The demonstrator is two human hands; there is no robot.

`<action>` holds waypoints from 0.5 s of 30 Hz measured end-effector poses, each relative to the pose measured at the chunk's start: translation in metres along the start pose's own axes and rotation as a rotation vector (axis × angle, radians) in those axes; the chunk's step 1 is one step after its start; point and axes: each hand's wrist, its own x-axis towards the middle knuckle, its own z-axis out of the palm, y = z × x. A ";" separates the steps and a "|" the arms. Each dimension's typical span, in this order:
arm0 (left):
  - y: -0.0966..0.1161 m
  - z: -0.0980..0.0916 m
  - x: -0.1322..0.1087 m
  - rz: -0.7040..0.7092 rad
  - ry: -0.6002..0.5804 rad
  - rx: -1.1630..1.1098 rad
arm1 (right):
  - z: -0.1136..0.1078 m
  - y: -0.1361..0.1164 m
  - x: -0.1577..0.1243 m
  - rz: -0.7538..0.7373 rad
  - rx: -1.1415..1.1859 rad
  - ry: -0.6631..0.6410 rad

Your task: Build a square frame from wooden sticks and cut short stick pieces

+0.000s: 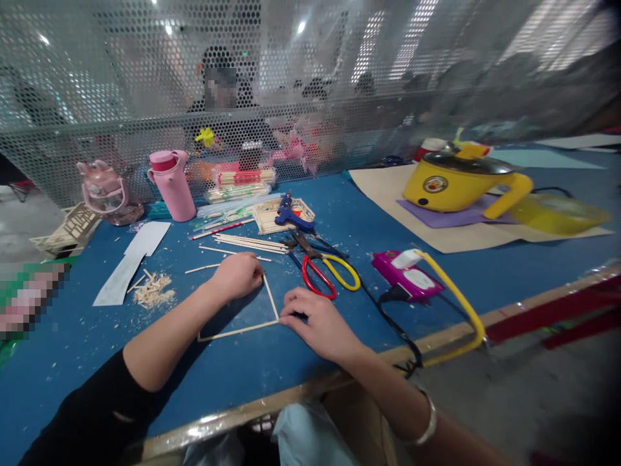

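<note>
Left hand [237, 275]: fingers curled under, knuckles up, sitting on the far corner of the stick frame [272, 299]. Cannot tell whether they pinch a stick.
Right hand [317, 323]: fingers extended flat, tips pressing the frame's near corner onto the table [242, 369].
The frame lies flat between both sets of fingertips.
Scissors [310, 257] lie just beyond the right fingers.
Loose sticks [252, 243] lie beyond the left knuckles.

No legible text found. On yellow pot [460, 191], round emblem [434, 184] blurred, unread. On purple device [388, 268], white labels [420, 278] too small; nothing deciphered.
</note>
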 end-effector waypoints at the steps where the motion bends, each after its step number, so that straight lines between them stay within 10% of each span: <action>1: 0.000 0.000 0.000 0.003 0.000 -0.002 | 0.000 0.000 0.000 0.000 0.000 -0.002; 15: 0.000 -0.001 0.000 0.010 -0.009 -0.016 | 0.000 0.001 0.001 -0.004 0.007 -0.007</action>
